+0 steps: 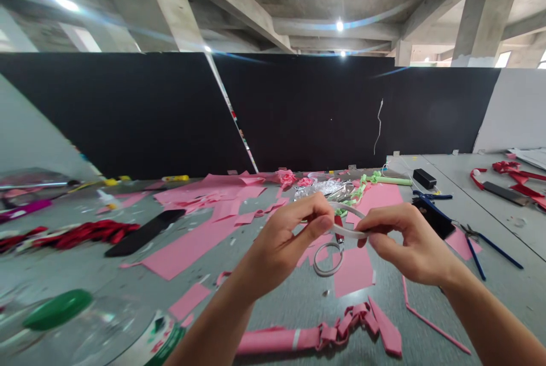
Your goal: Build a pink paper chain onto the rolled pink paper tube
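My left hand (294, 235) and my right hand (412, 241) are raised above the table, fingers pinched on a thin white ring (352, 233) that looks like a narrow tape roll. The ring spans the gap between the hands. Beneath it a second grey-white ring (318, 263) lies on the table, touching a red-handled object (339, 229) partly hidden behind the first ring. Pink paper pieces (353, 272) are spread under the hands. Closer to me is a rolled pink paper tube (273, 340) with a white band, joined to a folded pink paper chain (345, 323).
Pliers (478, 241) with blue handles and a black phone-like slab (433, 215) lie to the right. On the left are another black slab (147, 233), red fabric-like strips (94, 235) and a clear plastic bottle (115, 329). A black partition (307, 110) stands behind.
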A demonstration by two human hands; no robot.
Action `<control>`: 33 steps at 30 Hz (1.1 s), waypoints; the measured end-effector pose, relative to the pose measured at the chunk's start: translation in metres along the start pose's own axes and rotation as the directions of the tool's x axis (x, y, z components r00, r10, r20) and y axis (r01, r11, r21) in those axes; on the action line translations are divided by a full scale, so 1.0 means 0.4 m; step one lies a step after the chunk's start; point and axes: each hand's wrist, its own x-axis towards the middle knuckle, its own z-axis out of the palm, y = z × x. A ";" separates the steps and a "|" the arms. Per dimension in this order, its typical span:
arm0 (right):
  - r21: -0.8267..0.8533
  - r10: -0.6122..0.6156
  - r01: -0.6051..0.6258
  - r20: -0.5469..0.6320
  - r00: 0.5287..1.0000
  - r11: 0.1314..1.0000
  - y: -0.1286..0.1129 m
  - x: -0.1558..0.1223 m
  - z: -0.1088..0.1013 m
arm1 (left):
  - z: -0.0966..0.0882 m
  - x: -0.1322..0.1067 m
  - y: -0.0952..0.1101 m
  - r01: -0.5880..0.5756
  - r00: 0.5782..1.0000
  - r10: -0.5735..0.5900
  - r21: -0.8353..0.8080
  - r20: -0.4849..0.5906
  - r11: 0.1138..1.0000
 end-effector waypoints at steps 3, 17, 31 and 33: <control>-0.018 0.020 -0.020 -0.002 1.000 1.000 -0.005 -0.001 -0.002 | -0.002 -0.001 -0.002 0.008 1.000 -0.008 0.002 0.002 1.000; -0.107 -0.011 0.022 0.109 0.994 0.994 0.032 0.009 0.002 | 0.029 -0.006 0.017 -0.194 0.890 0.368 0.508 -0.269 0.839; -0.248 -0.065 0.059 -0.015 0.998 0.967 0.045 0.013 0.024 | 0.066 -0.001 0.028 -0.189 0.956 0.271 0.466 -0.116 0.864; -0.286 -0.090 0.070 -0.057 0.994 0.956 0.047 0.012 0.025 | 0.070 -0.003 0.027 -0.185 0.959 0.255 0.415 -0.122 0.891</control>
